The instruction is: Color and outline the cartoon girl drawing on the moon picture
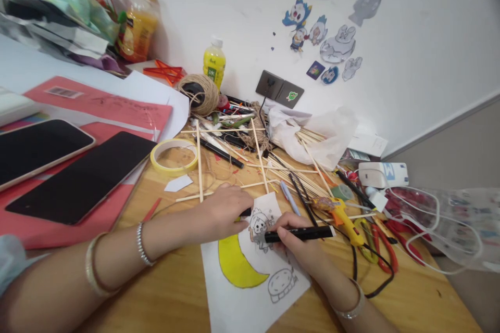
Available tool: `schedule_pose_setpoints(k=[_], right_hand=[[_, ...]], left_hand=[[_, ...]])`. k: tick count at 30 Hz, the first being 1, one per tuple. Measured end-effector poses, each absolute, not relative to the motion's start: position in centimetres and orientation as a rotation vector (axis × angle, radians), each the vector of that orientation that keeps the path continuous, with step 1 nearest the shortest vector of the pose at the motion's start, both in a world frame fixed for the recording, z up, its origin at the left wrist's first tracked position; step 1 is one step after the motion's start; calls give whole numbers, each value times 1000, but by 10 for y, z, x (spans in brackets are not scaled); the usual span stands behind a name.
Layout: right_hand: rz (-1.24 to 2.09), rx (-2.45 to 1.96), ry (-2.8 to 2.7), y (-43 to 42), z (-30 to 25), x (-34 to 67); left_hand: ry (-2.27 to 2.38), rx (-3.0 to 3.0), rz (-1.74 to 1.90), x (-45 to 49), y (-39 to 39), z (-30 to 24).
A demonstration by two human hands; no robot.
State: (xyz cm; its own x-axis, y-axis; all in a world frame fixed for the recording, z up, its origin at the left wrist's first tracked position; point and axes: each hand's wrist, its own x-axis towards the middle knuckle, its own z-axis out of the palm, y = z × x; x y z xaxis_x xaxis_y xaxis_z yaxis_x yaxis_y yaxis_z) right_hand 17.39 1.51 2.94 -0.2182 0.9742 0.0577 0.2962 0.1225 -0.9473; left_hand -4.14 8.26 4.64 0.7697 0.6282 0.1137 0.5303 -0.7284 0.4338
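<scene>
My right hand grips a black marker, its tip end over a small line-drawn figure on a white sheet of paper. My left hand rests at the upper left of the sheet, its fingers closed round a short black piece that looks like a marker cap; most of it is hidden. Below the figure the sheet bears a crescent moon filled in yellow. To its right is an uncoloured round drawing in black outline.
Thin wooden sticks lie beyond the sheet, beside a roll of yellow tape. A yellow glue gun with its cord and red-handled scissors are on the right. Two dark-screened devices cover a red folder at left.
</scene>
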Motion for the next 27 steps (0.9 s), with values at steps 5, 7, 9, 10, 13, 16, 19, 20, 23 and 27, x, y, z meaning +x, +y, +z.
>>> schedule_pose_setpoints(k=[5,7,9,10,13,16,19,20,23,27], right_hand=[[1137,-1285,-1617,15,29,174],[1140,-1285,-1617,15,29,174],[1140,-1278,-1617,16,29,174],[1139,-1275,-1615,16,29,174],[1145,-1272,-1609,16,29,175],[1158,-1280,-1592,16,28,174],[1141,-1281,-1588,16,28,174],[1136,-1284,-1590,15,28,174],[1139,-1300,-1583,15,28,174],[1151,-1302,-1568,15,28,174]], left_hand=[[872,2594,374,-42,82,44],[865,2599,383,-42,83,44],[864,2603,382,-42,83,43],[865,2604,379,-42,83,43],[870,2608,378,-42,83,43],[867,2601,366,-41,83,43],[867,2588,354,-41,83,44],[869,2586,355,-41,83,44],[866,2585,370,-41,83,45],[869,2583,371,-42,83,45]])
